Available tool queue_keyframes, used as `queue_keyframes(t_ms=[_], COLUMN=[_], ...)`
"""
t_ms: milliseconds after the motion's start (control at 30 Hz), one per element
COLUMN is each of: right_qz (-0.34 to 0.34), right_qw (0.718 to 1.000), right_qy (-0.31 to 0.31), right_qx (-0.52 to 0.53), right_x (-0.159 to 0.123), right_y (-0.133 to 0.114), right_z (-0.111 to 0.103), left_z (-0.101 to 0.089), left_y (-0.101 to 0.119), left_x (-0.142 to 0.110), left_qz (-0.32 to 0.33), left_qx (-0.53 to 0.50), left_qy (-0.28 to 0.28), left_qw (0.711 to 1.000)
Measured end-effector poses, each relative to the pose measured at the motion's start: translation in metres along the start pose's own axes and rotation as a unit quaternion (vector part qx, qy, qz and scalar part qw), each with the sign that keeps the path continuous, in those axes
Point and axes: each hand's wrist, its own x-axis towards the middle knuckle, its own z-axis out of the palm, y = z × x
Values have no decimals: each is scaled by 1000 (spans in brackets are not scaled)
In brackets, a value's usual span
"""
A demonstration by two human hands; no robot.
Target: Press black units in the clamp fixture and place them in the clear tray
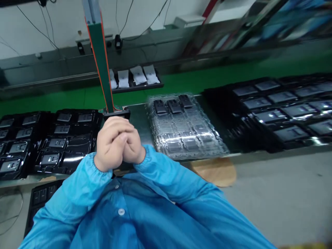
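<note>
My left hand (107, 147) and my right hand (133, 145) are clasped together in front of my chest, fingers folded over each other and thumbs side by side. No object shows in either one, though the space between the palms is hidden. Blue sleeves with gathered cuffs cover both arms. Just beyond the hands is the dark base (120, 112) of a green post with orange edges. To the right lies a stack of clear plastic trays (178, 126), with three black rectangular parts (173, 106) in its far row.
Black trays (70, 141) of flat dark parts lie at left, and more black trays (285, 107) at right. Across the green surface, a dark tray (140, 88) holds white packets. A round wooden stool (216, 171) stands below the table edge. Another black tray (38, 200) sits low at left.
</note>
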Motion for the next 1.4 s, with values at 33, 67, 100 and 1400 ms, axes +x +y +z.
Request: queue_keyframes(t_ms=[33,67,100,1400], right_qz=[16,35,45,134], right_qw=[999,997,995,987], right_qy=[38,68,83,-14], right_qx=[16,31,39,-92], right_x=[7,11,13,79], right_y=[-5,-9,-9,48], right_z=[-1,-3,-3,-45], left_z=[0,0,0,-33], left_y=[3,5,5,-50], left_x=[8,14,17,-43], left_qz=[-36,-66,-84,-329], left_qx=[2,6,11,100], left_qy=[-5,-11,-14,6], left_qw=[999,998,996,939])
